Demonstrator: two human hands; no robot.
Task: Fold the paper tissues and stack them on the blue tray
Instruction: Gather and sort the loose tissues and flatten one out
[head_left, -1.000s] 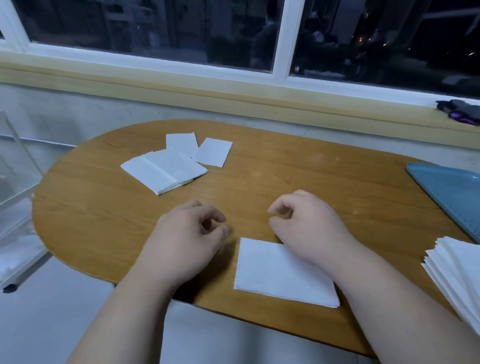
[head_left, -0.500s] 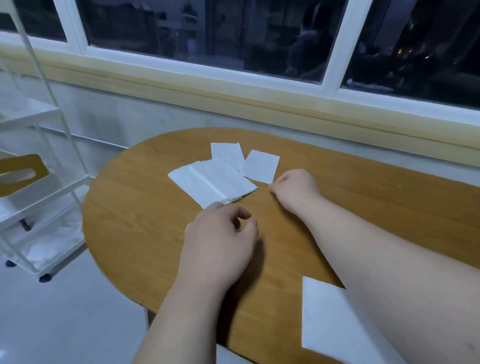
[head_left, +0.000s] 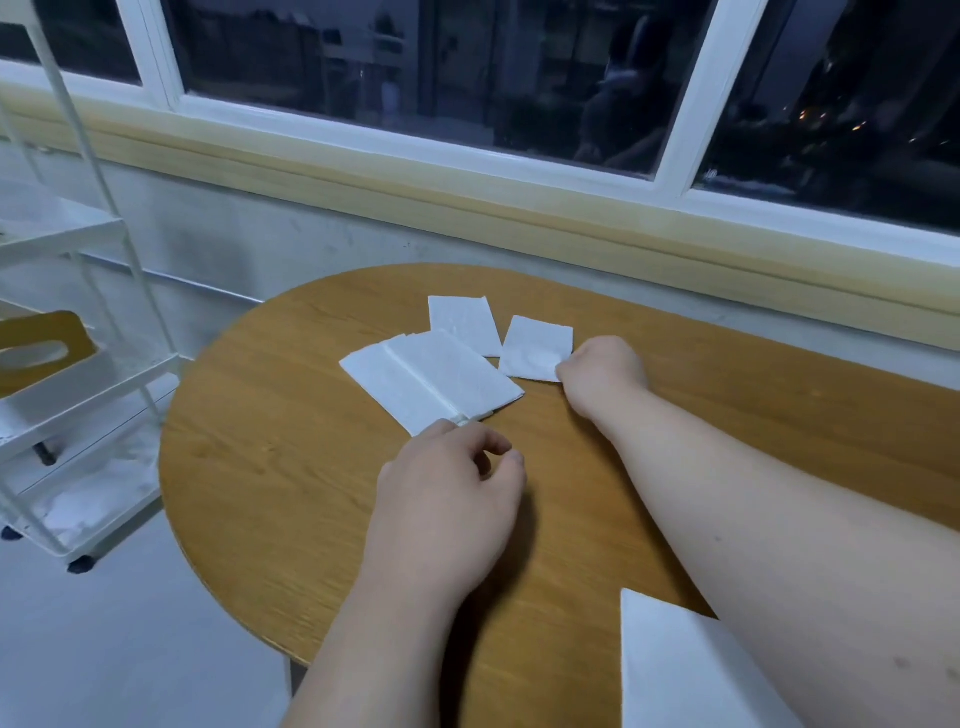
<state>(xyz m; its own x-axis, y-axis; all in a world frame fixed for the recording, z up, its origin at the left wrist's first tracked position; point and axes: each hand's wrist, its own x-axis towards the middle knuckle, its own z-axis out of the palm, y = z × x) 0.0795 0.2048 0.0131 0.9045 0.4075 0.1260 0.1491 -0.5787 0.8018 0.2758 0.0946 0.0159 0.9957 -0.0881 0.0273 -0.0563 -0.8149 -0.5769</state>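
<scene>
R. hand curled, pinching near corner of small folded tissue on table, far side. L. hand loosely curled, holding nothing, just beside tissue stack; 2nd folded tissue lies behind stack

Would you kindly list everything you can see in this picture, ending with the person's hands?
Table: one, brown wood, rounded, below the window.
Tissue pile: one, white, left-centre of the table.
Far folded tissue: one, white, behind the pile.
Right folded tissue: one, white, right of the pile.
Near tissue: one, white, at the table's near edge, cut off by the frame.
Rack: one, white, on the floor left of the table.
Window: white frame, dark glass, behind the table.
Left hand: loosely curled, empty, in front of the pile.
Right hand: pinches the right folded tissue's near corner.
</scene>
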